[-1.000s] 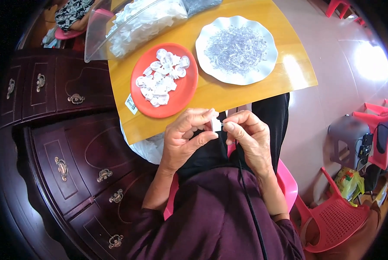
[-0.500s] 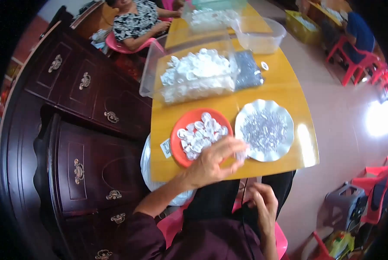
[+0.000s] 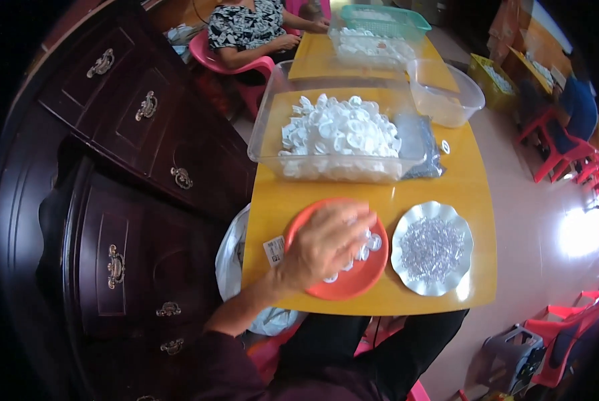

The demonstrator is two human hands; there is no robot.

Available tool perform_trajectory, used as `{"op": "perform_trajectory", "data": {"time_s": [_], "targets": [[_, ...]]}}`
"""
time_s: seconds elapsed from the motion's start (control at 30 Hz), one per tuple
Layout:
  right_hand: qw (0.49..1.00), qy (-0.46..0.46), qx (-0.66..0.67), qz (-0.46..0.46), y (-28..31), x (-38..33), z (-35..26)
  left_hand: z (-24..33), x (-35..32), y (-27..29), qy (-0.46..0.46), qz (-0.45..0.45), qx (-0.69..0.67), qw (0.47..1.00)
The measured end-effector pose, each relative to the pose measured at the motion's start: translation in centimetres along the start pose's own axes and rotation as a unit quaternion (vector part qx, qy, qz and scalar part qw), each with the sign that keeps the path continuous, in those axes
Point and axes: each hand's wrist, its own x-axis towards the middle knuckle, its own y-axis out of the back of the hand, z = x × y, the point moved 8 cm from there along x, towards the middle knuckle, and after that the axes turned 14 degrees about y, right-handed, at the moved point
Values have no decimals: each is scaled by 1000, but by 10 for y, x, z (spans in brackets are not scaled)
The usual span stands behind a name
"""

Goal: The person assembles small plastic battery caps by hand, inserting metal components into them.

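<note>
My left hand (image 3: 323, 242) is over the red plate (image 3: 353, 286), fingers stretched out and bent slightly down, a little blurred at the tips. Small white and clear rounded plastic pieces (image 3: 374, 242) show beside and beneath the fingers; the hand hides the rest of them. Nothing can be made out gripped in it. To the right stands a white scalloped plate (image 3: 398, 248) heaped with tiny clear plastic bits (image 3: 434, 248). My right hand is out of the picture.
Behind the plates stands a clear tub (image 3: 264, 137) piled with white plastic pieces (image 3: 339, 127). A bag of dark material (image 3: 427, 164) and a single white piece (image 3: 445, 147) lie beside it. Farther back are a clear round basin (image 3: 463, 112) and another person's hand (image 3: 286, 43). Dark drawers (image 3: 119, 174) flank the left.
My left hand has moved left from between the plates onto the red plate; the clear piece in its fingers no longer shows. My right hand has left the picture. The view has shifted.
</note>
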Motion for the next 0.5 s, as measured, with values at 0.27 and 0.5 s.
{"op": "perform_trajectory", "data": {"time_s": [0.27, 0.5], "targets": [[995, 55, -71, -42, -23, 59, 8, -2, -97, -23, 92, -106, -37, 989], [985, 35, -139, -92, -25, 40, 29, -13, -114, -26, 180, -98, -79, 976]]}}
